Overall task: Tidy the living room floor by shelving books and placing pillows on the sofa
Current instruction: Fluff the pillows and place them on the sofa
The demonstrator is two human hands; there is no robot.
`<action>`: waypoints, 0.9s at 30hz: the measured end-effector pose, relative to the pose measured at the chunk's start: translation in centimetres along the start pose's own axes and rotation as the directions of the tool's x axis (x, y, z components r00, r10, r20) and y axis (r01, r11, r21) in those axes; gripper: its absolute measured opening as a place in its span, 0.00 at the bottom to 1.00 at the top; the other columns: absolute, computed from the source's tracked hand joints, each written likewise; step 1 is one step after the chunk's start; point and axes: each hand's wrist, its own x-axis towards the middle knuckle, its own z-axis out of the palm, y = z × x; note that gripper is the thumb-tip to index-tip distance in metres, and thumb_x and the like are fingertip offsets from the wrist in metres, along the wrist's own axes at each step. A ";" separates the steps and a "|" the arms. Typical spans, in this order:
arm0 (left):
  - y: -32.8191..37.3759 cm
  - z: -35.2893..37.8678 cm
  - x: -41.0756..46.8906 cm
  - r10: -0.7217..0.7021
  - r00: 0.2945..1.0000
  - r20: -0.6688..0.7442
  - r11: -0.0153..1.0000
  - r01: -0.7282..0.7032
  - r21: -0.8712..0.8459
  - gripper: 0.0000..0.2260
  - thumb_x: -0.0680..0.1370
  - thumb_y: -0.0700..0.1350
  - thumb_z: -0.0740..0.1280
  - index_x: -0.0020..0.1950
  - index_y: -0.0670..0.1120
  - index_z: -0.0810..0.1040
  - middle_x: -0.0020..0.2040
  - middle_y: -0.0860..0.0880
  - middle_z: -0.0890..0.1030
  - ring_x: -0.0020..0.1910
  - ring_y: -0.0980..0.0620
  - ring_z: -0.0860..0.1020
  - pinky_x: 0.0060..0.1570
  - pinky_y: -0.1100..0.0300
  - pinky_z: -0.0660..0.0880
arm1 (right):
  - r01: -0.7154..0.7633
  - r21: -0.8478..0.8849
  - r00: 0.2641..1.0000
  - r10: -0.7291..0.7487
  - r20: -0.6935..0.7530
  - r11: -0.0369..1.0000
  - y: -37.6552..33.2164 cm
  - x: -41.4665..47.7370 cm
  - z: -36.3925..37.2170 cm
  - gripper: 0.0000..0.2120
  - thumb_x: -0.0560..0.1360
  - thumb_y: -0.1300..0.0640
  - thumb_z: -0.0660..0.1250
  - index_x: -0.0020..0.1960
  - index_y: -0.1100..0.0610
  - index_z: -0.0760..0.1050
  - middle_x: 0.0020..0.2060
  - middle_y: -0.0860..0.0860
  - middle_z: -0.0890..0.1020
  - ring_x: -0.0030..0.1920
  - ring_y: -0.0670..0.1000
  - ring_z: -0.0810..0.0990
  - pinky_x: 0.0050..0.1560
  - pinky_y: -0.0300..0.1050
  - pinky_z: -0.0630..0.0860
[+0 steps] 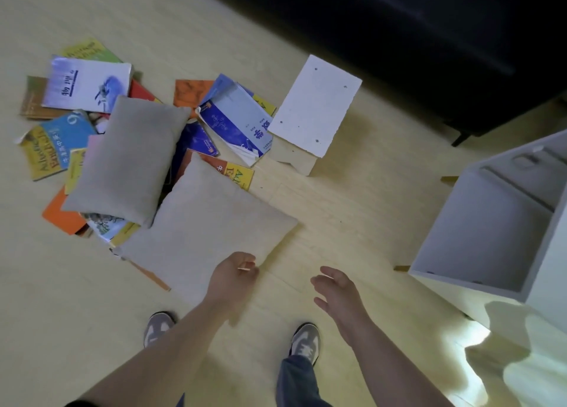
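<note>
Two beige pillows lie on the wooden floor over a scatter of several books. The nearer pillow (208, 231) lies in the middle; the farther pillow (129, 158) leans across it on the left. A white-covered book (87, 84) and a blue-and-white book (236, 124) lie among the pile. My left hand (234, 273) hovers over the near corner of the nearer pillow with loosely curled fingers, holding nothing. My right hand (336, 290) is open above bare floor, to the right of that pillow.
A small white stool (313, 106) stands beyond the books. A white open shelf unit (491, 222) is at the right. The dark sofa (429, 38) runs along the top. My feet (305, 342) stand at the bottom.
</note>
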 end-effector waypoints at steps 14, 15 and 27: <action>-3.3 -15.2 8.1 0.172 0.970 0.172 0.934 -0.217 0.285 0.11 0.76 0.44 0.67 0.59 0.47 0.76 0.52 0.53 0.77 0.48 0.55 0.75 0.48 0.64 0.68 | 0.048 -0.258 0.987 -0.085 -0.136 0.965 -0.2 1.7 15.0 0.27 0.74 0.53 0.70 0.70 0.54 0.67 0.64 0.52 0.73 0.60 0.52 0.75 0.55 0.44 0.71; -3.5 -15.7 9.0 0.190 0.962 0.196 0.917 -0.245 0.315 0.12 0.76 0.44 0.67 0.59 0.47 0.75 0.53 0.53 0.77 0.49 0.56 0.75 0.48 0.64 0.68 | 0.045 -0.273 0.986 -0.087 -0.144 0.961 -0.3 2.2 15.6 0.28 0.74 0.52 0.71 0.71 0.53 0.66 0.65 0.52 0.72 0.62 0.53 0.74 0.55 0.43 0.70; -4.5 -12.1 19.0 0.283 0.917 0.280 0.812 -0.384 0.439 0.23 0.74 0.48 0.71 0.67 0.48 0.71 0.63 0.50 0.71 0.60 0.51 0.73 0.59 0.60 0.72 | 0.126 -0.527 0.976 -0.201 -0.087 0.841 -0.5 13.5 17.3 0.39 0.71 0.46 0.73 0.75 0.52 0.58 0.72 0.54 0.65 0.70 0.55 0.66 0.62 0.46 0.67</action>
